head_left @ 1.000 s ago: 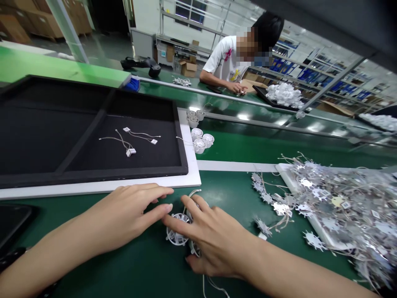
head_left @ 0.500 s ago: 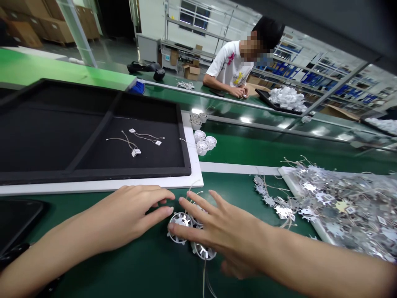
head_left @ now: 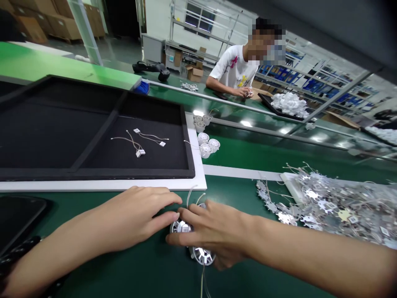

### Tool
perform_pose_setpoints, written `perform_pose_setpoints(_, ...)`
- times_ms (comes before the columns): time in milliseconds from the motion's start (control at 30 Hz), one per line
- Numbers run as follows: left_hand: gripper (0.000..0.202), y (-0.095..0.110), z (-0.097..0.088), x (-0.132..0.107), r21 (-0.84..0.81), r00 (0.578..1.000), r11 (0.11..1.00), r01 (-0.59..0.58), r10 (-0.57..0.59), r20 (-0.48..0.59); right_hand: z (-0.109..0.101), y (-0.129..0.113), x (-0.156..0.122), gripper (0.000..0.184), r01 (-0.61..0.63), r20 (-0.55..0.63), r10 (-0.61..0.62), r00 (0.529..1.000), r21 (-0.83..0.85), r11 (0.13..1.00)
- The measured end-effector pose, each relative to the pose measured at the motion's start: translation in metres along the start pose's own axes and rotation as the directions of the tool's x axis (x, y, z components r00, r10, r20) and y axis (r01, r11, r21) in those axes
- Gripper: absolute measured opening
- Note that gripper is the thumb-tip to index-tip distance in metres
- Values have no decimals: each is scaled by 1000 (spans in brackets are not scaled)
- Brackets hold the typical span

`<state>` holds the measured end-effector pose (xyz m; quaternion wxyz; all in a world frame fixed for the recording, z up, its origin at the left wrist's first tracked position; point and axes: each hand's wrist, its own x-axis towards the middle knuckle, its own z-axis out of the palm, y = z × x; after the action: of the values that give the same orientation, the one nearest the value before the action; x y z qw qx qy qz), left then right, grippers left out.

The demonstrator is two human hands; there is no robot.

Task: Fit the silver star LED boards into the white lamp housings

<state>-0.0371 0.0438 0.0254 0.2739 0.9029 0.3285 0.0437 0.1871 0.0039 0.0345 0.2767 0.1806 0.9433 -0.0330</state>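
Both my hands meet over a small cluster of round white finned parts with thin wires on the green bench. My left hand [head_left: 136, 217] lies palm down, its fingertips pressing on the upper finned part [head_left: 180, 227]. My right hand [head_left: 214, 231] has its fingers curled around the same part, thumb beneath it. A second finned part [head_left: 203, 255] shows below my right palm, with a wire trailing toward the bottom edge. Other parts under the hands are hidden.
A black tray [head_left: 93, 169] on a white board holds three small wired chips [head_left: 140, 152]. White cups [head_left: 207, 145] sit beside it. A heap of silver star-shaped wired pieces [head_left: 335, 203] fills the right. A person in a white shirt [head_left: 235, 68] works across the belt.
My right hand's spread fingers have drawn in and curled around the finned part, meeting my left fingertips. The view has shifted slightly up and right.
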Motion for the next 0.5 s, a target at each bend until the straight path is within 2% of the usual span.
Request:
perform_pose_setpoints(167,24,0,1,0,-40,999,999,-31,32,32,-1,-2,1,121,-25,13,25,1000,14,1000)
perform_pose_setpoints(333,22,1,1,2,-60,999,998,-32,35,40,-2,-3,3,107,-25,0,25,1000,15,1000)
perform_pose_setpoints(500,24,0,-1,2,-73,998,997,-33,36,47,10,-2,3,100,-27,-81,27,996,-1,1000)
